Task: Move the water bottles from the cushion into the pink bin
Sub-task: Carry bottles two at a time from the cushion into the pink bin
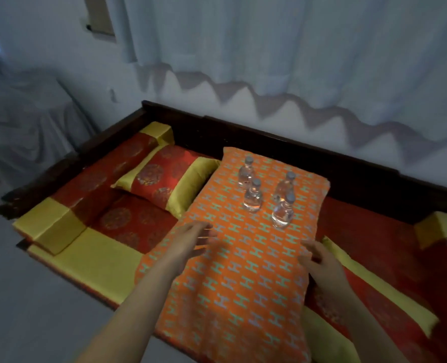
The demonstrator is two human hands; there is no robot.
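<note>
four water bottles (253, 196) upright, caps up, far end of cushion (238, 284), near half bare, our left hand (191, 239) and right hand (319, 260) spread, empty

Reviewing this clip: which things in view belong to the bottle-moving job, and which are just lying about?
Job: far bottle, middle bottle, right bottle, nearest bottle, orange cushion, left hand, right hand. The pink bin is not in view.

Lying about: red-and-gold pillow, white curtain, dark wooden frame.
</note>
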